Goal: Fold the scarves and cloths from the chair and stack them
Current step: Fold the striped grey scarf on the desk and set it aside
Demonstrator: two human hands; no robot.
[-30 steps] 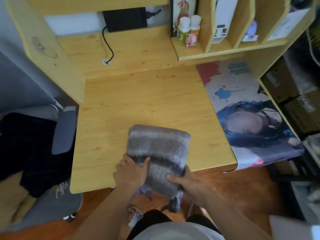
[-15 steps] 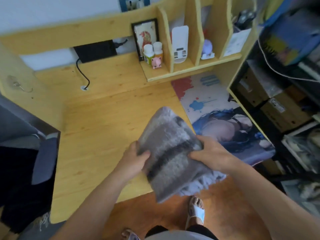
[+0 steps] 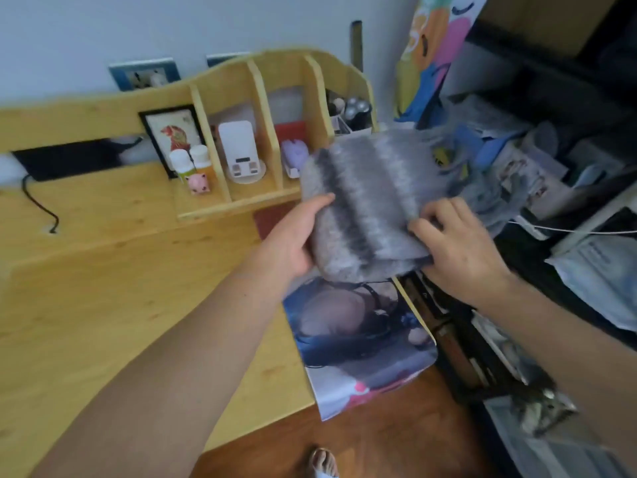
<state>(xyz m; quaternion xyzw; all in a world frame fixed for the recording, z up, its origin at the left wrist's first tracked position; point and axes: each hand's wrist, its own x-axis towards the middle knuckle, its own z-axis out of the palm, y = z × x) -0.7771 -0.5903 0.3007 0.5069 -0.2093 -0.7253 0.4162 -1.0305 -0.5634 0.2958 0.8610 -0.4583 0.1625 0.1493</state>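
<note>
A folded grey striped scarf [image 3: 365,198] is held up in the air above the right end of the wooden desk [image 3: 120,277], near the cluttered dark shelves. My left hand [image 3: 296,236] grips its left edge, thumb on top. My right hand [image 3: 455,246] grips its lower right corner with curled fingers. The scarf's fringe trails off to the right and is blurred. The chair is out of view.
A printed desk mat [image 3: 355,339] covers the desk's right end. The desk's cubby shelf [image 3: 255,188] holds bottles, a pink pig figure [image 3: 199,183] and a white device [image 3: 241,153]. Dark shelves [image 3: 551,201] full of clutter stand at the right.
Both hands lifted the folded scarf off the desk's front edge and carried it up and to the right. My view swung right toward the shelves.
</note>
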